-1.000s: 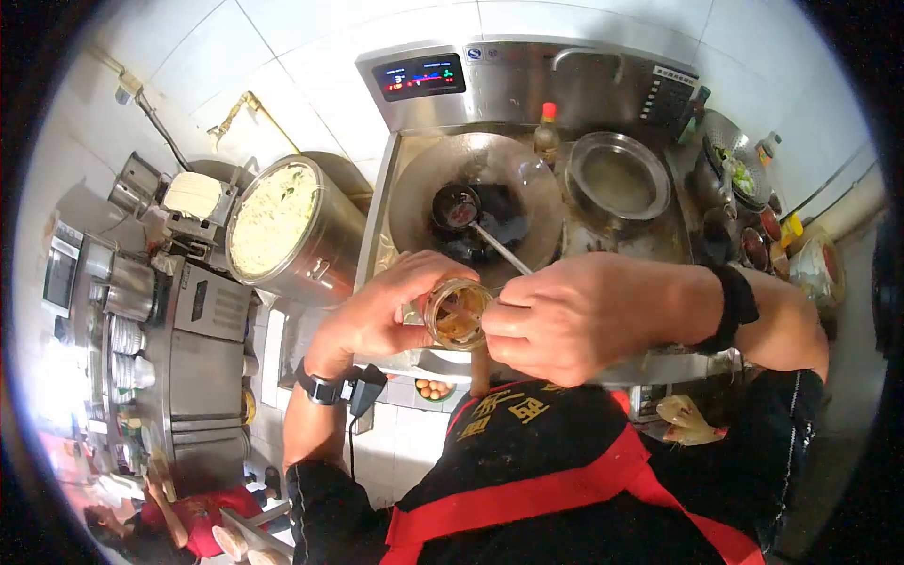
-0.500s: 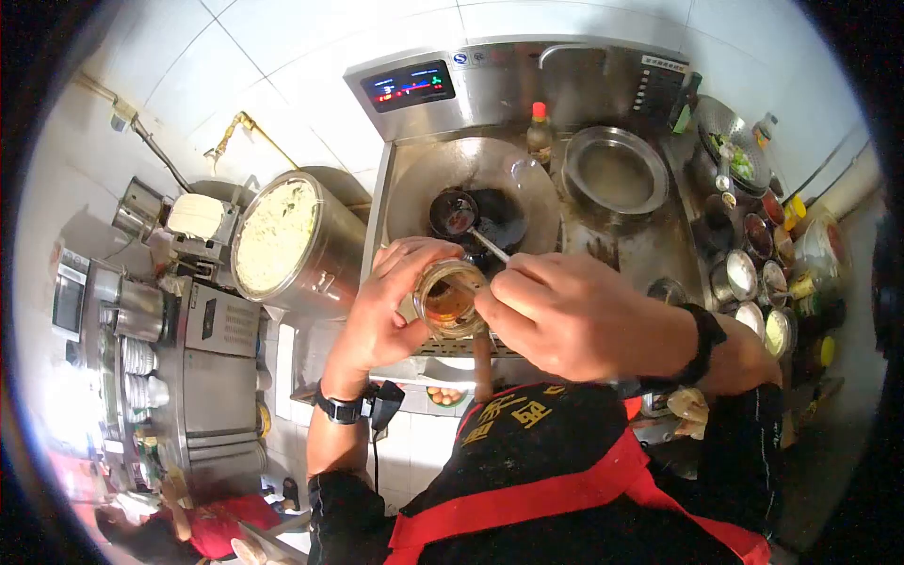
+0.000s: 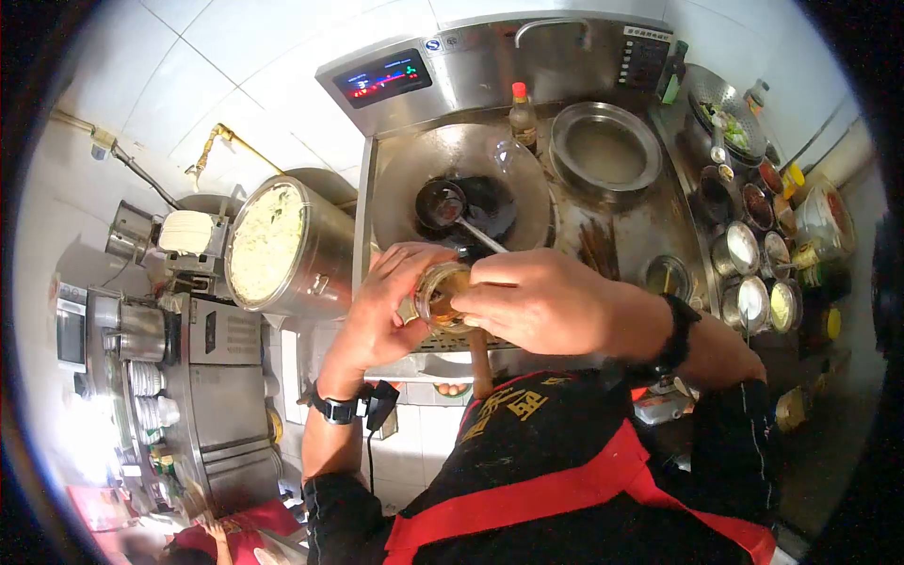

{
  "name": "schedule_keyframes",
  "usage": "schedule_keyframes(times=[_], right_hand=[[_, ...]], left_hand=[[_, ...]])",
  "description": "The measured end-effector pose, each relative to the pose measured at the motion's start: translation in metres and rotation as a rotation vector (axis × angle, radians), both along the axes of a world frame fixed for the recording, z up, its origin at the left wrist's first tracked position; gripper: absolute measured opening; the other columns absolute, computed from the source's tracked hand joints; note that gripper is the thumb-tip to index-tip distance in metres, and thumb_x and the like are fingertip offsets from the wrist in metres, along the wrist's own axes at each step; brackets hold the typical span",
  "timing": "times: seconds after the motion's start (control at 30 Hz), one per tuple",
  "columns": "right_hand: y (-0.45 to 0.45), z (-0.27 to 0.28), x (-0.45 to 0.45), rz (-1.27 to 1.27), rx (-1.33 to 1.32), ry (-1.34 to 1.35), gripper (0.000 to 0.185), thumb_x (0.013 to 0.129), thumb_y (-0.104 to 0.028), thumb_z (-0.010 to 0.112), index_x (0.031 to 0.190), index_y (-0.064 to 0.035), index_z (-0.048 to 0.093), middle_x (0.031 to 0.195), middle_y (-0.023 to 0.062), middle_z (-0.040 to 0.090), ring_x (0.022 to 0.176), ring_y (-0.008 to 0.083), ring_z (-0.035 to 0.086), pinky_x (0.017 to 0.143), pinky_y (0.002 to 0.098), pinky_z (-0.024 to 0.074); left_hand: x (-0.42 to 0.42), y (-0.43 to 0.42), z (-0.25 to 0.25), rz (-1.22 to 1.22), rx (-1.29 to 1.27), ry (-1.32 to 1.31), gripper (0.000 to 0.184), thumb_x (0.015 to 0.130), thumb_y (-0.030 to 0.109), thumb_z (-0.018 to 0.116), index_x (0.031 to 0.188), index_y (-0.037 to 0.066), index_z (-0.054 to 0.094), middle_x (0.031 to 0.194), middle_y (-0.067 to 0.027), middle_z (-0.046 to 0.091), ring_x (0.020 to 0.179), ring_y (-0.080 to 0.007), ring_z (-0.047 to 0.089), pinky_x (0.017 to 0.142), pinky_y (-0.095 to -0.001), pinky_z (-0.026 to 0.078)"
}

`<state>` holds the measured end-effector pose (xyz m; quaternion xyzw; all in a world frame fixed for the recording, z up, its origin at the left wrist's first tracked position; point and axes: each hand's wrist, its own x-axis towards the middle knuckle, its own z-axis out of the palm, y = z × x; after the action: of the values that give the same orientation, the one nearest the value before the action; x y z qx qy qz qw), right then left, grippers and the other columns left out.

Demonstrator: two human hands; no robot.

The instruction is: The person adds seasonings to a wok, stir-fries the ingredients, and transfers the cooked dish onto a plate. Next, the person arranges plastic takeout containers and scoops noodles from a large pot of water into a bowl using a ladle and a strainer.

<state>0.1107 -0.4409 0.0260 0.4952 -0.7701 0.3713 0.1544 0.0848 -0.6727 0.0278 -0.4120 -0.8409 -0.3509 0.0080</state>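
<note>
We list one glass jar [image 3: 435,299], amber contents inside, located before the near side of the wok [image 3: 391,193]. Left hand [image 3: 384,306]: wrapped around the jar. Right hand [image 3: 546,303]: fingers bunched at the jar's mouth; whether they pinch anything, we cannot tell. We enter one ladle [image 3: 441,204], bowl in the wok's dark liquid, handle slanting toward the right hand. Beyond the wok's right side, we record one red-capped bottle [image 3: 524,121], and beside it one round metal basin [image 3: 607,148] holding cloudy liquid.
</note>
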Motion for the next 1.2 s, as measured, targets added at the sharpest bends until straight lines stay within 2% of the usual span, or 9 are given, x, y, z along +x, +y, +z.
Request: schedule_keyframes(times=[0.1, 0.3, 0.43, 0.5, 0.6, 0.77, 0.93, 1.0, 1.2], right_hand=[[0.001, -0.001, -0.005, -0.029, 0.01, 0.054, 0.013, 0.076, -0.01, 0.063, 0.082, -0.0049, 0.053, 0.079, 0.0094, 0.049, 0.072, 0.0281, 0.058, 0.061, 0.0381, 0.0493], [0.002, -0.009, -0.005, -0.045, 0.089, 0.064, 0.021, 0.079, -0.004, 0.066, 0.099, -0.0006, 0.062, 0.081, 0.009, 0.052, 0.071, 0.0267, 0.058, 0.06, 0.038, 0.0486], [0.001, -0.029, -0.013, -0.121, -0.135, -0.2, 0.012, 0.085, -0.003, 0.061, 0.096, -0.0003, 0.064, 0.078, 0.0109, 0.057, 0.067, 0.0257, 0.06, 0.06, 0.0344, 0.0484], [0.006, -0.036, -0.018, -0.206, -0.288, -0.434, 0.008, 0.089, -0.009, 0.061, 0.091, -0.0021, 0.065, 0.078, 0.0154, 0.064, 0.071, 0.0296, 0.064, 0.063, 0.036, 0.049], [0.015, -0.062, -0.033, -0.165, -0.418, -0.873, 0.015, 0.093, -0.013, 0.059, 0.09, -0.0002, 0.065, 0.069, 0.0047, 0.061, 0.061, 0.0135, 0.057, 0.055, 0.0279, 0.0448], [0.037, -0.088, -0.075, -0.173, -0.559, -1.125, 0.016, 0.096, -0.014, 0.054, 0.096, -0.0009, 0.064, 0.066, 0.0004, 0.055, 0.055, 0.0071, 0.047, 0.049, 0.0226, 0.0362], [0.046, -0.112, -0.106, -0.417, -0.751, -1.446, 0.013, 0.091, -0.016, 0.059, 0.088, -0.0034, 0.062, 0.066, 0.0011, 0.055, 0.05, 0.0093, 0.049, 0.042, 0.0242, 0.0349], [0.049, -0.121, -0.112, -0.375, -0.756, -1.431, 0.013, 0.091, -0.016, 0.059, 0.088, -0.0031, 0.062, 0.067, 0.0015, 0.056, 0.05, 0.0097, 0.049, 0.042, 0.0237, 0.0354], [0.013, -0.145, -0.139, -0.433, -0.637, -1.119, 0.017, 0.095, -0.015, 0.056, 0.102, -0.0022, 0.065, 0.073, 0.0018, 0.059, 0.059, 0.0095, 0.054, 0.052, 0.0226, 0.0428]], left_hand=[[-0.003, 0.0, -0.002, -0.012, 0.012, 0.004, 0.066, 0.056, 0.001, 0.063, 0.121, 0.003, 0.055, 0.119, -0.0131, 0.059, 0.114, -0.0339, 0.053, 0.1, -0.0418, 0.037], [-0.009, 0.0, -0.002, -0.013, -0.054, 0.017, 0.063, 0.06, 0.001, 0.068, 0.121, 0.004, 0.054, 0.119, -0.013, 0.059, 0.112, -0.0334, 0.053, 0.097, -0.0419, 0.039], [-0.014, -0.002, -0.006, -0.009, -0.092, -0.068, 0.069, 0.057, 0.005, 0.064, 0.125, 0.004, 0.054, 0.123, -0.0148, 0.059, 0.119, -0.0346, 0.051, 0.103, -0.0417, 0.038], [-0.017, -0.001, -0.008, -0.045, -0.083, -0.072, 0.064, 0.065, 0.005, 0.076, 0.125, 0.004, 0.052, 0.118, -0.0143, 0.059, 0.113, -0.0339, 0.053, 0.097, -0.0428, 0.039], [-0.04, -0.006, -0.022, -0.141, -0.1, -0.143, 0.059, 0.069, 0.006, 0.075, 0.124, 0.003, 0.053, 0.115, -0.0162, 0.06, 0.108, -0.0361, 0.055, 0.093, -0.0425, 0.043], [-0.071, -0.004, -0.03, -0.084, -0.303, -0.633, 0.049, 0.07, 0.012, 0.079, 0.113, 0.001, 0.057, 0.091, -0.0132, 0.064, 0.083, -0.0222, 0.064, 0.073, -0.0341, 0.051], [-0.084, -0.035, -0.072, -0.001, -0.314, -0.651, 0.046, 0.076, 0.015, 0.079, 0.114, 0.002, 0.056, 0.088, -0.0069, 0.064, 0.082, -0.0141, 0.06, 0.077, -0.0302, 0.051], [-0.079, -0.062, -0.113, 0.083, -0.092, -0.495, 0.046, 0.074, 0.012, 0.077, 0.115, 0.004, 0.057, 0.089, -0.0106, 0.065, 0.078, -0.0181, 0.062, 0.07, -0.0329, 0.051], [0.001, -0.1, -0.131, 0.474, 0.24, -0.605, 0.051, 0.076, 0.004, 0.076, 0.121, 0.0, 0.053, 0.099, -0.0078, 0.066, 0.089, -0.0168, 0.062, 0.079, -0.0327, 0.051]])
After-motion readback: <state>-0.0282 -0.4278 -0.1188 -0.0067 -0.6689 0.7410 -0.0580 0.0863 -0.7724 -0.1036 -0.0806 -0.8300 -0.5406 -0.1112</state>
